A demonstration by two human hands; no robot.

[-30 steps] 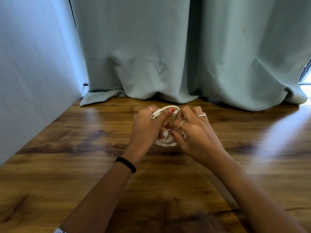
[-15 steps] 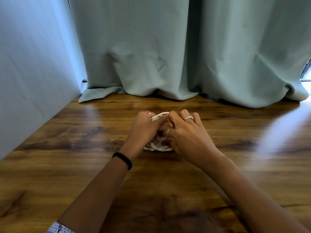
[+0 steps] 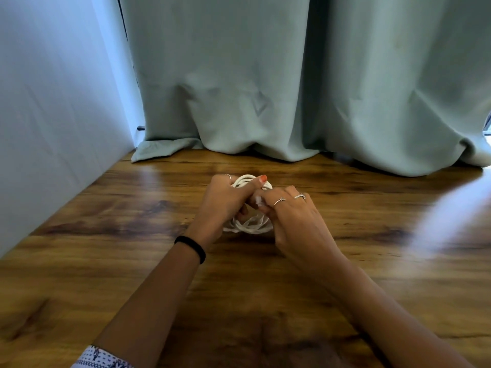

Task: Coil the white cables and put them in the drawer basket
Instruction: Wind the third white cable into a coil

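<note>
A pale green curtain (image 3: 265, 75) fills the far side of the scene and pools where it meets a wooden surface (image 3: 106, 261); a plain wall (image 3: 53, 102) closes off the left; a bright blur crosses the right side, too smeared to name. Nearer, two forearms reach in from the near edge and meet at the middle of the wood; the left one carries a black wristband (image 3: 191, 247).

The left hand (image 3: 221, 205) has its fingers curled round a bundle of white cable (image 3: 251, 225), thumb laid over the top loops at the far side; the right hand (image 3: 295, 221) closes in against it from the right, fingers bent into the coil, seemingly pinching a strand, though which strand is hidden between the two hands; the lower loops hang out below them, just above or touching the wood, I cannot tell which. A small silver ring (image 3: 299, 196) sits on a right finger.

No drawer basket shows anywhere, so I judge the coiling step unfinished. The risk lies in the loose lower loops; if either hand eases off before the tail is tucked, they would likely spring apart and the coil would unravel; a strand could also catch on a ring as the fingers withdraw.
</note>
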